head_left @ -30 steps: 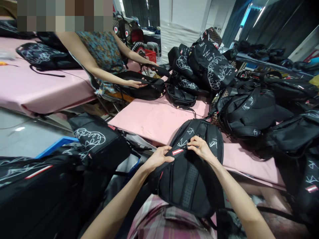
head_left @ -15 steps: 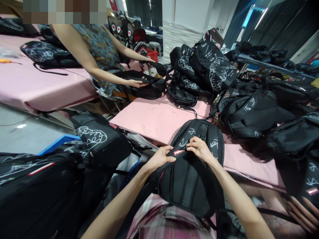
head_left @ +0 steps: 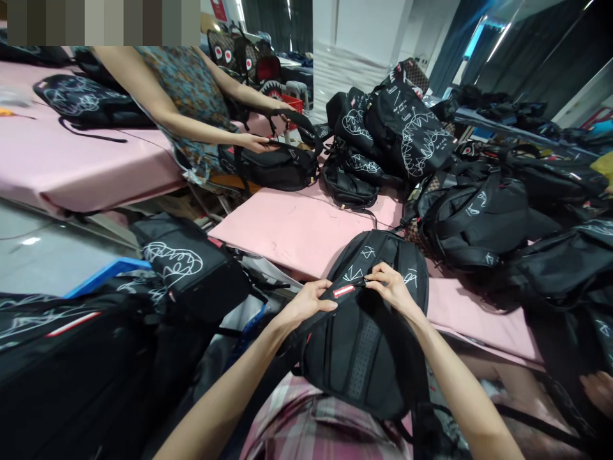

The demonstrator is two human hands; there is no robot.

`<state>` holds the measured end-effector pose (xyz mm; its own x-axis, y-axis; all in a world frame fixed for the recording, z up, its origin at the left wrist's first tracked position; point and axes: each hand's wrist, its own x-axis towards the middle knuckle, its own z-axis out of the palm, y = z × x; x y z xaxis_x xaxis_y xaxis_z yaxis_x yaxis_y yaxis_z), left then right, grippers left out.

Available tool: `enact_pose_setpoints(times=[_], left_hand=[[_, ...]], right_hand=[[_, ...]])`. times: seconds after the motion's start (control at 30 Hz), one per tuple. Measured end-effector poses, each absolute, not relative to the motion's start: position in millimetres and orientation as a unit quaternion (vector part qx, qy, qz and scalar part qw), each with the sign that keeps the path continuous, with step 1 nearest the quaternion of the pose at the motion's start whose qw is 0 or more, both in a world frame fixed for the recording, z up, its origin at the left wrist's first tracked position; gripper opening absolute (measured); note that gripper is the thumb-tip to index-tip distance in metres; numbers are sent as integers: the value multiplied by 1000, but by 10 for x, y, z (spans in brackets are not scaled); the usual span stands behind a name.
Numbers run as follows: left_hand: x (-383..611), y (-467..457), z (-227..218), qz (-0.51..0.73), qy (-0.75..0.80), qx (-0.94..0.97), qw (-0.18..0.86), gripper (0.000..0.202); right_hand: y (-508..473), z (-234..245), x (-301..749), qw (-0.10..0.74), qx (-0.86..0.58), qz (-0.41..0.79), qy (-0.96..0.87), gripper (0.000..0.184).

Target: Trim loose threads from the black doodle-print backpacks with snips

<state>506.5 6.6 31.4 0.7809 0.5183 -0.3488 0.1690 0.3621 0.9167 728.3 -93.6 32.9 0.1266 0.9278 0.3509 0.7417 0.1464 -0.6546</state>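
Note:
A black backpack [head_left: 364, 348] leans between my lap and the pink table edge, its padded back panel facing me. My left hand [head_left: 306, 305] is closed on a shoulder strap [head_left: 330, 295] that lies across it, beside a red and white label [head_left: 343, 291]. To the right of the label, my right hand [head_left: 389, 285] pinches a small dark piece with a metallic glint on the strap. It looks like a zip pull, but the fingers partly hide it. White scribbled marks show on the bag's upper part, beyond my hands.
Black backpacks pile up on the pink table [head_left: 287, 223], with one patterned bag [head_left: 414, 75] behind. More bags [head_left: 179, 268] stand at my left by a blue bin edge [head_left: 108, 276]. Across the table, a person [head_left: 184, 96] handles a black bag [head_left: 280, 167]. Another hand [head_left: 598, 390] shows at far right.
My right hand has shifted slightly right along the strap with the small dark piece, away from the label. My left hand stays put. The person opposite has raised a strap; the far-right hand has drawn away rightward.

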Motion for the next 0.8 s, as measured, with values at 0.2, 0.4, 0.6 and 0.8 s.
enact_pose_setpoints(times=[0.2, 0.4, 0.6, 0.8], left_hand=[[5066, 65, 312, 122, 304, 553, 766, 37], [5063, 55, 305, 110, 308, 542, 774, 38], [5060, 64, 306, 112, 304, 549, 770, 37], [5072, 68, 281, 118, 304, 571, 753, 35]], right_hand=[[-888, 318, 7221, 386, -628, 123, -665, 14], [-863, 282, 7229, 380, -629, 110, -670, 13], [-880, 295, 7271, 370, -624, 107, -680, 15], [-887, 323, 7246, 358, -626, 101, -685, 16]])
